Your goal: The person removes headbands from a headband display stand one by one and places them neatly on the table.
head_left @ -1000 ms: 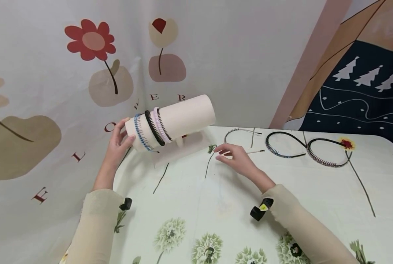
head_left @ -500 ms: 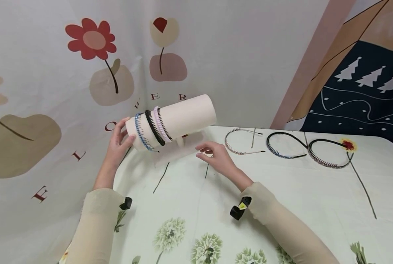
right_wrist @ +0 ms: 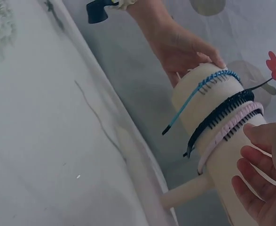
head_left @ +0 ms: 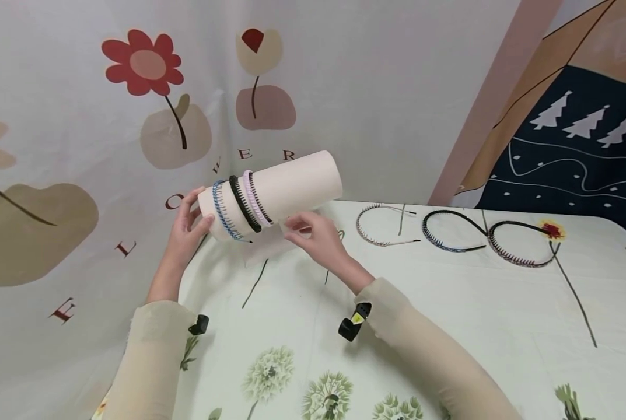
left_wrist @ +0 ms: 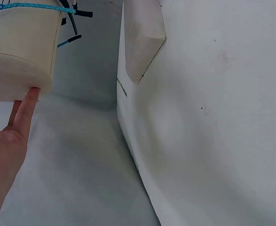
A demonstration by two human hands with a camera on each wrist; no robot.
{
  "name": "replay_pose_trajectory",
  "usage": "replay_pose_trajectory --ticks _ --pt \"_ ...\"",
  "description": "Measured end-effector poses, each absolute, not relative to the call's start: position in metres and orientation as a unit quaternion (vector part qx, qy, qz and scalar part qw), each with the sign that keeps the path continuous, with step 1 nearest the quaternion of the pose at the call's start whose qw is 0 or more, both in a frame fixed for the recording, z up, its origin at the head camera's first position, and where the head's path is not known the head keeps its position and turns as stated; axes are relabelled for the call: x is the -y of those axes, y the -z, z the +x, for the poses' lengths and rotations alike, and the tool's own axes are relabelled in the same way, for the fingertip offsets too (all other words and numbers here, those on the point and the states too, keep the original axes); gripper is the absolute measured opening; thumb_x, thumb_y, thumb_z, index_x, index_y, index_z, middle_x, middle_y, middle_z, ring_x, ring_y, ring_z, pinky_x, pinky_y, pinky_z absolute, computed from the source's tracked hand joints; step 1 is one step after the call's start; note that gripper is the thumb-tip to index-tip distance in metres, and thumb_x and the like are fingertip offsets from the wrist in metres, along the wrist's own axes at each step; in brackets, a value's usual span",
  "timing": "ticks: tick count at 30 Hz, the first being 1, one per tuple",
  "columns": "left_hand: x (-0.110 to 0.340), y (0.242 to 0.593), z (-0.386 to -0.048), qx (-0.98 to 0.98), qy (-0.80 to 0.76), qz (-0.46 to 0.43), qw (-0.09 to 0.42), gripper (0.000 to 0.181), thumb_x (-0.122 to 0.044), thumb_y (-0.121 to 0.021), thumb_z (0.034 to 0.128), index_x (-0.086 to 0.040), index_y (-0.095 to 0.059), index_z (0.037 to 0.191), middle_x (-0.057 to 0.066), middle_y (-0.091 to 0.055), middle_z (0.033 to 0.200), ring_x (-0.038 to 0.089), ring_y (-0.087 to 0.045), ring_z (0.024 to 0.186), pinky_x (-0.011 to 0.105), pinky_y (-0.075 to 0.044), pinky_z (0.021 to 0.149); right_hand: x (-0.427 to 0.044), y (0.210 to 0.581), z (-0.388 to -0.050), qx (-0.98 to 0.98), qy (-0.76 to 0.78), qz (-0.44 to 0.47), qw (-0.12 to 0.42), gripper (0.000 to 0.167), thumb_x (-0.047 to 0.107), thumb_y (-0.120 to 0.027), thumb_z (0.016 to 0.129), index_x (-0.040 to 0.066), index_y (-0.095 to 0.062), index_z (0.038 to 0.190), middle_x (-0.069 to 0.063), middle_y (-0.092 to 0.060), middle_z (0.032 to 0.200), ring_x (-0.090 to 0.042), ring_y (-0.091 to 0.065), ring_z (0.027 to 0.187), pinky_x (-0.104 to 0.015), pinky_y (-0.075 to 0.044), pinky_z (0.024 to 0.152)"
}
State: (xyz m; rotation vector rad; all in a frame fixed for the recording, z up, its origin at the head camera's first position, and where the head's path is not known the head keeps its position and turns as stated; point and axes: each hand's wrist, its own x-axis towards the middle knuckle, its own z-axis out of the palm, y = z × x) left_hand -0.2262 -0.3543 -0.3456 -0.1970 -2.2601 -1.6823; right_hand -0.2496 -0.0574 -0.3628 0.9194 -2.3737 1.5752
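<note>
A fat cream roll (head_left: 299, 179) lies on its side, up off the white table (head_left: 302, 332) on a short post (right_wrist: 187, 192) that joins a pale base (head_left: 262, 248). The roll is long and straight. In the head view its long way runs on a slant: one end points down to the left, and the other points up to the right, toward the cloth wall (head_left: 386, 93).

The left hand (head_left: 185, 233) holds the low left end, with thumb and fingers on the rim. Three headbands go across the roll, side by side: a blue headband (right_wrist: 181, 109) nearest the left hand, then a black headband (head_left: 242, 206), then a lilac headband (head_left: 255, 204). The blue one has a dark tip that sticks out below the roll.

The right hand (head_left: 318, 239) is just beside the roll, near the lilac headband. Its fingers are loosely bent, a bit apart, and hold nothing. I cannot tell if they touch the roll.

Off to the right, a thin headband (head_left: 359, 227) lies on the table, its round side to the left and its tips pointing right.
</note>
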Motion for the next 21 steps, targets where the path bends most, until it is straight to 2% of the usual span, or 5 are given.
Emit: replay_pose_trajectory --ticks 13,18,21 --pt "0.353 0.346 -0.225 0.795 0.584 -0.060 0.152 0.059 -0.015 -0.057 0.0986 -0.025 -0.034 0.153 0.002 -0.027 0.162 0.015 -0.041 0.133 0.010 -0.052 0.084 0.090 0.334 -0.263 0.769 -0.527 0.336 0.135 0.031 0.012 -0.075 0.088 0.004 -0.068 0.117 -0.010 -0.066 0.118 -0.020 -0.064 0.110 -0.017 -0.050 0.098" --pt "0.353 0.346 -0.225 0.791 0.588 -0.064 0.156 0.059 -0.015 -0.056 0.0986 -0.024 -0.035 0.153 0.003 -0.027 0.161 0.015 -0.042 0.132 0.010 -0.052 0.083 0.099 0.333 -0.264 0.764 -0.532 0.331 0.153 0.035 0.010 -0.077 0.086 0.002 -0.067 0.118 -0.012 -0.065 0.119 -0.022 -0.063 0.107 -0.016 -0.050 0.098" --pt "0.353 0.345 -0.225 0.797 0.582 -0.055 0.154 0.058 -0.017 -0.056 0.0991 -0.026 -0.035 0.152 0.003 -0.027 0.161 0.021 -0.041 0.136 0.010 -0.052 0.083 0.104 0.332 -0.263 0.771 -0.526 0.319 0.163 0.034 0.012 -0.078 0.085 0.003 -0.067 0.117 -0.011 -0.064 0.118 -0.021 -0.063 0.106 -0.017 -0.050 0.097"
